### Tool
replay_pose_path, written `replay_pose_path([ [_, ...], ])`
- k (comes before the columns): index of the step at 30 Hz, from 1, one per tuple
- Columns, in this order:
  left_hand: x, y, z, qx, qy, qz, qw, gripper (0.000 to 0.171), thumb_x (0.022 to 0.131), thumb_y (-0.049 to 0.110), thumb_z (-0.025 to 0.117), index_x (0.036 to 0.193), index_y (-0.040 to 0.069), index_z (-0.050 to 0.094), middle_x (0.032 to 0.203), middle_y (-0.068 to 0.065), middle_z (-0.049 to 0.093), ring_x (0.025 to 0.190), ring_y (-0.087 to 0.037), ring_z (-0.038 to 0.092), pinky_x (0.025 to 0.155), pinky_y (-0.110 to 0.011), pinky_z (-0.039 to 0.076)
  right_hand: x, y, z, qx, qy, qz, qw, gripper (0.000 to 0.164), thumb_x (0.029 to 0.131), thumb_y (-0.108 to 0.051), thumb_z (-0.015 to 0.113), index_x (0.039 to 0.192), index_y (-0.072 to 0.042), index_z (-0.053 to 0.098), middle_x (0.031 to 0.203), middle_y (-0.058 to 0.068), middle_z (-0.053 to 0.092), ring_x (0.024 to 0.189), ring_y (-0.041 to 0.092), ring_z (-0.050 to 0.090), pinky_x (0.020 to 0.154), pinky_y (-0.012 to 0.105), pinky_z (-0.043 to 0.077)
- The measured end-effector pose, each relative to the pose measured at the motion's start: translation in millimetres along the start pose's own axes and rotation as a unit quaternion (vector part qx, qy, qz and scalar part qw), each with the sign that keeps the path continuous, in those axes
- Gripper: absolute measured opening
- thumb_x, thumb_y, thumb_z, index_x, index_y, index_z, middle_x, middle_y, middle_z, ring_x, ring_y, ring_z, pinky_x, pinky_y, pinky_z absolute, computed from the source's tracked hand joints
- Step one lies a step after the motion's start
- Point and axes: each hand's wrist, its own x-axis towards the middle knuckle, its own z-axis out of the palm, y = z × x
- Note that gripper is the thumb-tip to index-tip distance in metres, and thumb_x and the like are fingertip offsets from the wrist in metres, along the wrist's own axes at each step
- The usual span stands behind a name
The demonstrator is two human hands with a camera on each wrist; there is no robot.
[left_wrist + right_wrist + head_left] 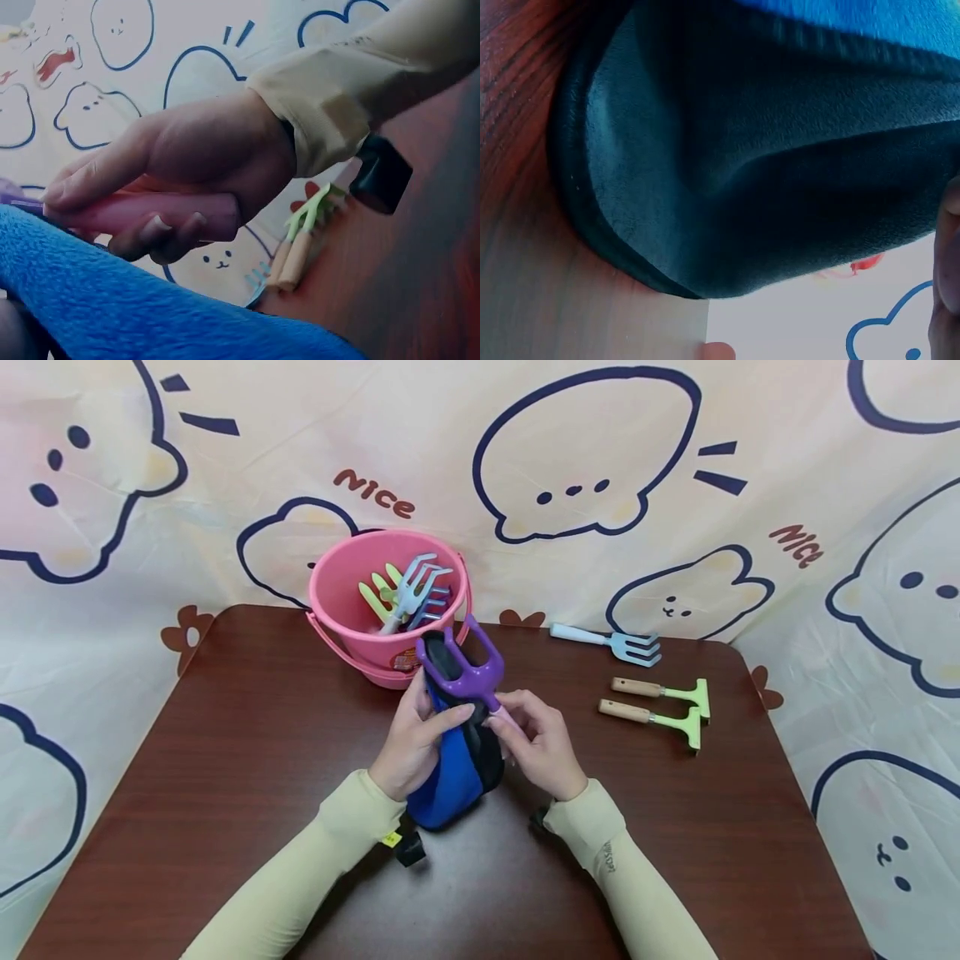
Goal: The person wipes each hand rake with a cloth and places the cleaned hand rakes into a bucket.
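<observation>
My left hand (408, 747) grips a soft blue-and-black fabric piece (450, 781), its thumb across the black top. In my right hand (542, 739) is a purple hand fork (477, 681), pinched by its pinkish handle (161, 214). The fork's prongs point away from me and overlap the far end of the fabric piece. Blue fuzzy fabric fills the lower left wrist view, with the right hand's fingers curled round the handle just above it. Black fabric (727, 150) with a piped edge hides most of the right wrist view.
Behind the hands stands a pink bucket (341, 610) with light blue, green and dark blue garden tools inside. A light blue hand fork (626, 646) lies at the back right of the brown table (247, 760). Two green tools (675, 720) with wooden handles lie nearer. A patterned cloth hangs behind.
</observation>
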Motion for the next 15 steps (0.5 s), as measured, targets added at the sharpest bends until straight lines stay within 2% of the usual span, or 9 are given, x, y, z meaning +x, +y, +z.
replay_pose_path([
  [2, 1.9, -1.6, -2.8, -0.026, -0.011, -0.008, 0.9996, 0.070, 0.100, -0.002, 0.047, 0.163, 0.018, 0.022, 0.168, -0.002, 0.028, 0.153, -0.024, 0.027, 0.128, -0.053, 0.013, 1, 0, -1, 0.005, 0.008, -0.001, 1.000, 0.022, 0.099, 0.002, 0.065, 0.121, -0.002, 0.064, 0.082, 0.022, 0.065, 0.052, 0.018, 0.055, 0.045, 0.028, 0.050],
  [4, 3.6, -4.5, -5.8, -0.049, -0.009, -0.013, 0.9987, 0.071, 0.101, -0.002, 0.039, 0.165, 0.019, 0.017, 0.170, 0.003, 0.018, 0.155, -0.022, 0.017, 0.129, -0.052, 0.007, 1, 0, -2, 0.010, 0.013, 0.001, 1.000, 0.021, 0.100, 0.001, 0.064, 0.121, -0.001, 0.064, 0.085, 0.025, 0.067, 0.053, 0.019, 0.055, 0.045, 0.028, 0.050],
  [7, 5.7, -8.3, -8.8, -0.078, 0.002, -0.012, 0.9969, 0.068, 0.100, 0.001, 0.029, 0.166, 0.016, 0.018, 0.169, 0.005, 0.017, 0.156, -0.020, 0.012, 0.129, -0.048, 0.004, 1, 0, -2, 0.026, 0.022, 0.004, 0.999, 0.018, 0.102, -0.001, 0.061, 0.121, 0.000, 0.062, 0.090, 0.025, 0.068, 0.052, 0.019, 0.055, 0.044, 0.028, 0.050],
  [9, 6.2, -10.4, -10.4, -0.095, 0.006, -0.006, 0.9954, 0.065, 0.099, 0.002, 0.025, 0.164, 0.011, 0.020, 0.166, 0.004, 0.022, 0.153, -0.018, 0.016, 0.129, -0.042, 0.005, 1, -1, -2, 0.039, 0.032, 0.007, 0.999, 0.018, 0.104, -0.002, 0.059, 0.121, 0.001, 0.061, 0.092, 0.022, 0.070, 0.051, 0.019, 0.054, 0.043, 0.029, 0.050],
  [11, 5.9, -12.3, -12.1, -0.115, 0.006, 0.000, 0.9933, 0.062, 0.100, 0.005, 0.025, 0.162, 0.011, 0.023, 0.162, 0.008, 0.029, 0.149, -0.013, 0.024, 0.127, -0.033, 0.013, 2, -1, -2, 0.049, 0.045, 0.009, 0.998, 0.018, 0.104, -0.002, 0.058, 0.121, 0.002, 0.060, 0.093, 0.014, 0.071, 0.051, 0.017, 0.054, 0.043, 0.029, 0.049],
  [13, 4.9, -14.4, -14.1, -0.152, -0.002, -0.008, 0.9883, 0.047, 0.108, 0.016, 0.037, 0.156, 0.014, 0.037, 0.151, 0.009, 0.043, 0.141, -0.008, 0.039, 0.123, -0.026, 0.025, 2, -1, -2, 0.056, 0.056, 0.012, 0.997, 0.018, 0.105, -0.003, 0.057, 0.122, 0.003, 0.059, 0.094, 0.007, 0.071, 0.050, 0.016, 0.054, 0.042, 0.028, 0.048],
  [15, 2.9, -17.1, -16.0, -0.160, -0.008, -0.011, 0.9871, 0.040, 0.108, 0.035, 0.055, 0.145, 0.022, 0.051, 0.139, 0.014, 0.055, 0.129, -0.002, 0.051, 0.113, -0.020, 0.039, 2, -2, -1, 0.060, 0.063, 0.016, 0.996, 0.018, 0.105, -0.003, 0.057, 0.122, 0.003, 0.058, 0.094, 0.006, 0.071, 0.050, 0.017, 0.054, 0.041, 0.028, 0.048],
])
